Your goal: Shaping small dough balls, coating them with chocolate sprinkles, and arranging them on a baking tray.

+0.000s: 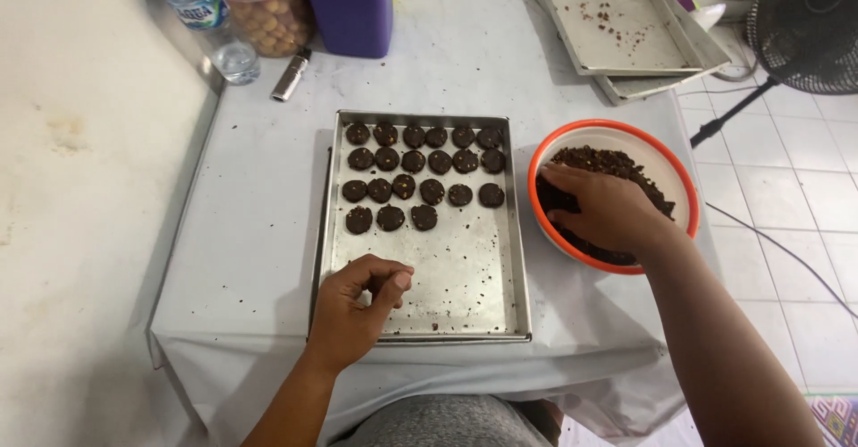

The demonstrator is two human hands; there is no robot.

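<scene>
Right now the right hand [608, 210] is buried fingers-down in the dark crumbly dough [617, 165] that fills the orange-rimmed bowl [666, 156], just right of the metal baking tray [465, 286]; its fingers curl into the dough, though whether they have closed on a lump cannot be told. The left hand [357, 308] rests on the tray's near left corner, loosely curled with thumb meeting fingertips, apparently holding nothing. Rows of round dark cookies [420, 174] fill the tray's far half, so its bare near half lies left of the bowl, between the two hands.
</scene>
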